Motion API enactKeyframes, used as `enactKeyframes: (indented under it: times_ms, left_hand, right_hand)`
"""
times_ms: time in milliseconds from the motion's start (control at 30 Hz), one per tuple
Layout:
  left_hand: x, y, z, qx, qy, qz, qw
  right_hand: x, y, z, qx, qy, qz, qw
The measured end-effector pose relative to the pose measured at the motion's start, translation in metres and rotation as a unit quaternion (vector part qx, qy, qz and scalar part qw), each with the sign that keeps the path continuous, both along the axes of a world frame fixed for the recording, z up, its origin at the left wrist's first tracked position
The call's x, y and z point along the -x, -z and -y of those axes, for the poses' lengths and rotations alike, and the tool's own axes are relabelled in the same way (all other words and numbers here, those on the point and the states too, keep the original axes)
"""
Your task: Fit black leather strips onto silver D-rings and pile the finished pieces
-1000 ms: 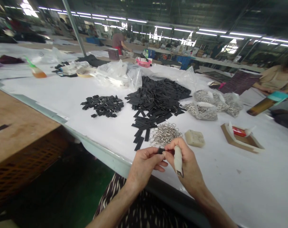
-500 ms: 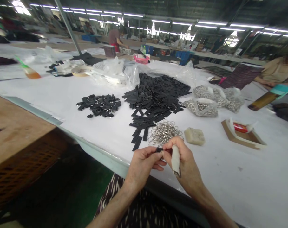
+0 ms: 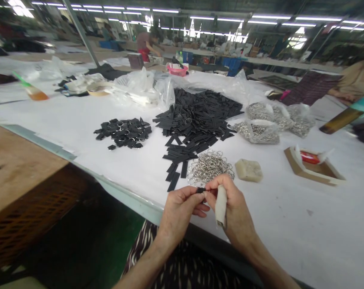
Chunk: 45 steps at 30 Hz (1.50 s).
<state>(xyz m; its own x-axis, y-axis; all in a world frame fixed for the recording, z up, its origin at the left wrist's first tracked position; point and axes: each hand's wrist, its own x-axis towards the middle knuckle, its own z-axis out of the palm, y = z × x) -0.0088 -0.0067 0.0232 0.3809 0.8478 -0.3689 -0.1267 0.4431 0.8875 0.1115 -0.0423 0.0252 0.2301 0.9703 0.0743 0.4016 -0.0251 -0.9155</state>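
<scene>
Head view: just nearer than the ring pile [image 3: 211, 165], left hand [image 3: 179, 206] and right hand [image 3: 234, 205] pinch a black strip [image 3: 201, 190], the right also holding a wrapped tool [image 3: 221, 205]. Ringed pieces [image 3: 124, 133] left of the pile look done; the larger strip heap [image 3: 200, 114] behind it seems left.

Head-worn view — faces forward, down — close over white table [image 3: 278, 228].

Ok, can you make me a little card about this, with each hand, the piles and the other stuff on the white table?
Left hand: pinching a small black piece
Right hand: holding a pale-handled tool, fingertips at the same piece
Piles: black strips; shiny metal loops; black pieces with rings
Beside the loops: pale block
Farther right: clear bags of metal bits; cardboard tray holding something red
</scene>
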Motion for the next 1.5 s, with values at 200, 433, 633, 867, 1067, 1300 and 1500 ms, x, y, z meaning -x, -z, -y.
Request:
enactKeyframes:
  times_ms: [200,433,633,867,1067,1300,1500]
  left_hand:
    - [-0.001,0.000,-0.001,-0.019,0.014,-0.004,1.000]
    - [-0.003,0.006,-0.003,-0.025,0.019,-0.005,1.000]
    - [-0.004,0.001,-0.009,-0.024,0.022,-0.012,0.999]
    - [-0.007,0.002,-0.015,0.001,0.023,0.012,1.000]
    - [-0.015,0.005,-0.020,0.000,0.029,0.013,1.000]
    - [-0.032,0.012,-0.027,0.016,0.054,-0.005,0.998]
    - [-0.048,0.017,-0.033,0.012,0.089,-0.019,0.996]
  right_hand:
    - [-0.002,0.001,-0.003,0.011,0.007,-0.013,1.000]
    - [-0.003,0.002,-0.004,0.015,0.010,-0.022,1.000]
    - [-0.015,-0.007,-0.006,-0.003,-0.009,-0.032,0.999]
    - [-0.069,-0.031,-0.013,-0.008,-0.020,0.052,0.998]
    - [-0.105,-0.031,-0.020,-0.004,0.035,0.099,0.994]
    - [-0.134,0.002,-0.028,-0.004,0.130,-0.015,0.991]
    - [-0.150,0.016,-0.028,-0.001,0.170,-0.013,0.985]
